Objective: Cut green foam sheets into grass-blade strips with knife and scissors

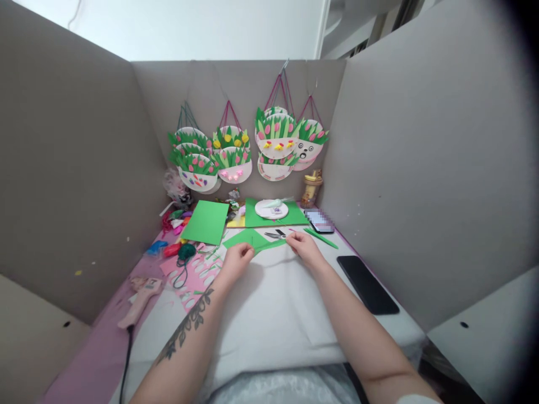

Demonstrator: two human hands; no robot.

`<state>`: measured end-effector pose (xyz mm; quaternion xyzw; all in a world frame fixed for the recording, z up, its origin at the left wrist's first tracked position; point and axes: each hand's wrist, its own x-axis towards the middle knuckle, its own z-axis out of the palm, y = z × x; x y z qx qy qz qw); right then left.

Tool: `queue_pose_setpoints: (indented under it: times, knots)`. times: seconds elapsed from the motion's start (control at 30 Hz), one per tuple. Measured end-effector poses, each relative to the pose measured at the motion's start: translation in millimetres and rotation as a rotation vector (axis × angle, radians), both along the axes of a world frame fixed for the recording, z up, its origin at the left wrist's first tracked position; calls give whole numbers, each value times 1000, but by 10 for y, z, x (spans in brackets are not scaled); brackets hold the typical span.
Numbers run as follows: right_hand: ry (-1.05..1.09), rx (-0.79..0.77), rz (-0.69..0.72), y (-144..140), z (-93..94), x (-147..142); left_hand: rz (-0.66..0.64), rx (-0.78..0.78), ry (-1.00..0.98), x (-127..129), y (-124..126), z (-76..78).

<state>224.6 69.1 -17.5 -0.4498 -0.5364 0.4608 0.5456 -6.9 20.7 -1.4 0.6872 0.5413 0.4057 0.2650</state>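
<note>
Both hands meet over a flat piece of green paper (pixel 249 239), angular in outline, which lies on the white cloth of the bench (pixel 273 303). The left hand (pixel 236 261) has its grip pinched shut on the near left edge of the green paper, fingers curled under. The right hand (pixel 304 247) has its grip closed on the paper's right tip, a thin pointed strip.

Just beyond the green paper lie small scissors (pixel 275 234) with dark handles. Farther back sits a round white paper plate (pixel 272 210) on a larger green sheet (pixel 295 216). Left of the green paper, a stiff rectangular green card (pixel 205 222) rests tilted, and nearer lies pink paper (pixel 197 278) with oval holes cut out, beside a ball of dark green yarn (pixel 186 252). A pale pink glue gun (pixel 141 300) lies well to the left. To the right of the green paper, a glossy black phone (pixel 367 284) lies flat. Behind everything, paper-plate baskets (pixel 275 143) with green leaves and pink tulip shapes hang on the grey cardboard wall.
</note>
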Motion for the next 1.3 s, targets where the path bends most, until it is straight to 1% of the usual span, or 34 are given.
queue_pose_setpoints:
  times: [0.07,0.13,0.23,0.3,0.33,0.4,0.47,0.5,0.6,0.67,0.77,0.87,0.93,1.0,1.07,1.13,1.2,1.27,1.3]
  knots:
    - [-13,-3,27,4,-12,14,0,-1,2,-40,19,-1]
    - [34,-18,21,25,-23,26,9,2,1,-84,44,-14]
    - [150,-69,-62,102,-33,104,53,13,10,-147,91,-42]
    - [231,-89,-193,174,-31,241,91,19,28,-178,121,-59]
    - [261,-81,-290,210,-28,342,107,23,42,-188,133,-66]
    - [266,-10,-546,268,-26,594,121,35,85,-193,150,-77]
    - [144,52,-791,299,-39,873,112,46,133,-183,156,-88]
    - [54,53,-856,306,-53,1004,101,48,159,-175,156,-93]
    - [-274,-18,-924,318,-122,1292,80,35,227,-152,146,-97]
    - [-464,-55,-937,332,-173,1375,75,24,265,-143,133,-87]
    - [-682,-105,-922,354,-226,1375,69,38,328,-137,107,-55]
    - [-895,-176,-860,357,-246,1304,64,58,390,-131,82,-24]
    - [-1009,-163,-815,357,-250,1233,60,54,420,-126,71,-18]
    - [-1077,-79,-762,364,-248,1131,62,37,453,-124,67,-26]
    - [-1091,49,-670,373,-237,980,74,24,498,-125,67,-49]
    - [-1054,194,-529,364,-218,766,87,27,544,-132,72,-85]
    - [-987,329,-368,313,-197,493,87,16,577,-141,82,-127]
    - [-914,427,-217,217,-185,183,77,-19,592,-151,97,-165]
    - [-889,473,-117,159,-185,26,74,-36,595,-156,104,-179]
